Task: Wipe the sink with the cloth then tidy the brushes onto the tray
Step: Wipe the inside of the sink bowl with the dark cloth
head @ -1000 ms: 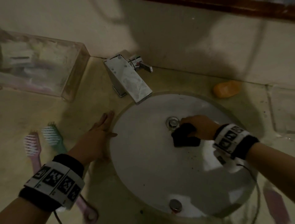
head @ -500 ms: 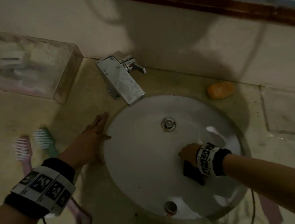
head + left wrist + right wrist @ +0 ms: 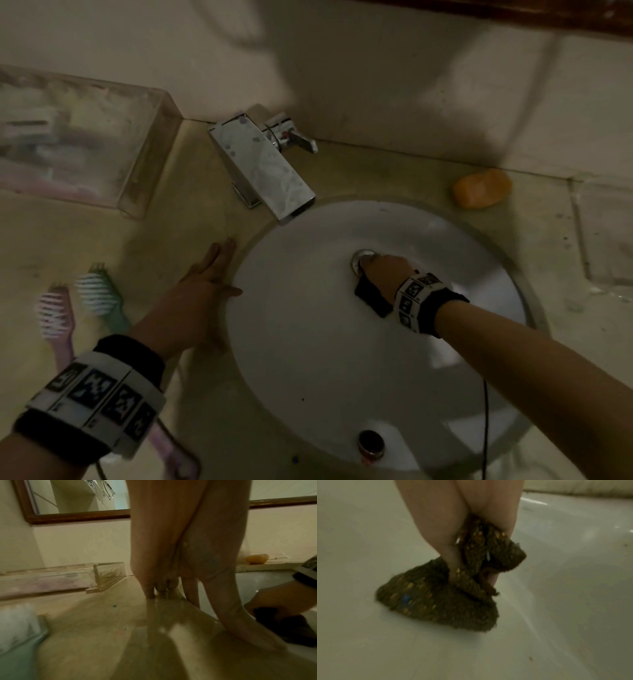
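Note:
My right hand grips a dark bunched cloth and presses it on the white sink basin, right beside the drain. In the right wrist view the fingers pinch the cloth against the porcelain. My left hand lies flat with straight fingers on the counter at the sink's left rim; its fingertips touch the counter. A green brush and a pink brush lie on the counter to the left. A clear tray stands at the back left.
A chrome faucet reaches over the sink's back rim. An orange soap bar lies on the counter at the back right. An overflow fitting sits in the basin's near wall. A framed mirror hangs on the wall.
My right hand swept the cloth from the drain down to the basin's right side, then back up to the drain. The left hand stayed on the counter.

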